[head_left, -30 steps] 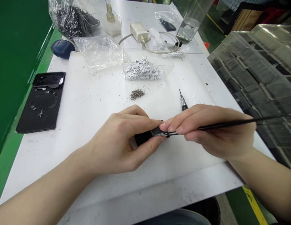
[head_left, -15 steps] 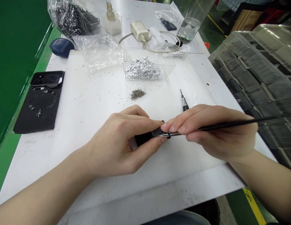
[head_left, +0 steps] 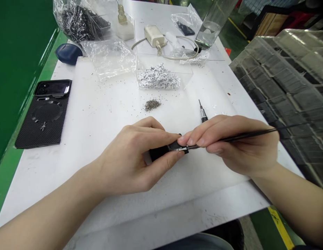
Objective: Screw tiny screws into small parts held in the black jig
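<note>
My left hand (head_left: 140, 152) is closed on a small black block-shaped part (head_left: 158, 152), gripping it between thumb and fingers just above the white mat. Much of the part is covered by my fingers. My right hand (head_left: 236, 142) pinches a slim black-handled tool (head_left: 244, 134) with a silver tip. That tip meets the right end of the black part, beside my left thumb. My right fingertips also rest against the part. Beyond the right hand lies a fine-tipped screwdriver-like tool (head_left: 202, 113). A little heap of tiny metal pieces (head_left: 152, 105) sits ahead of my hands.
A clear tray (head_left: 158, 81) holds small white pieces. Behind are a charger (head_left: 154, 35) with cable, plastic bags (head_left: 109, 57) and a clear liquid container (head_left: 209, 31). At left lie a black phone (head_left: 44, 114) and blue mouse-like object (head_left: 69, 53). Stacked clear boxes (head_left: 281, 90) stand right.
The slim tool's rear end has swung slightly, and my right hand has shifted a little left. My left hand keeps its hold on the black part. The view has moved slightly.
</note>
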`<act>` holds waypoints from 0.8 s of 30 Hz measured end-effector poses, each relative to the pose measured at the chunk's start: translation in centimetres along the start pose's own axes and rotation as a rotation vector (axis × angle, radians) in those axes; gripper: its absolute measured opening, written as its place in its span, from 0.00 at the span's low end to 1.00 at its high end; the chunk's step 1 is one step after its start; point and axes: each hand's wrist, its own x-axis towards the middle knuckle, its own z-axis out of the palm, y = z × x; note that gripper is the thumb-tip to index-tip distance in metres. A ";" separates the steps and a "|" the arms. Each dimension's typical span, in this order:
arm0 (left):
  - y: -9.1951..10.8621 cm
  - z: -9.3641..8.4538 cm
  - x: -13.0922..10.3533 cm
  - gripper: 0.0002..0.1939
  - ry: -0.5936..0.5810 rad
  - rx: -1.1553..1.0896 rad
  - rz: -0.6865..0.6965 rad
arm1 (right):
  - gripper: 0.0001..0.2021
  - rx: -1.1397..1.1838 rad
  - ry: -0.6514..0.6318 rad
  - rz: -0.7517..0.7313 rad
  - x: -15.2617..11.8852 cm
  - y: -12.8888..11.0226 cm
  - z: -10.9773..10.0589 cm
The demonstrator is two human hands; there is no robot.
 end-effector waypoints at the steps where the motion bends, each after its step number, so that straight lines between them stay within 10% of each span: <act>1: 0.0 0.0 0.0 0.05 0.004 -0.003 0.007 | 0.12 0.003 0.002 -0.008 0.0 0.0 0.0; 24: 0.1 -0.2 0.0 0.07 -0.034 0.034 0.005 | 0.15 -0.092 -0.101 -0.067 0.5 -1.0 -0.4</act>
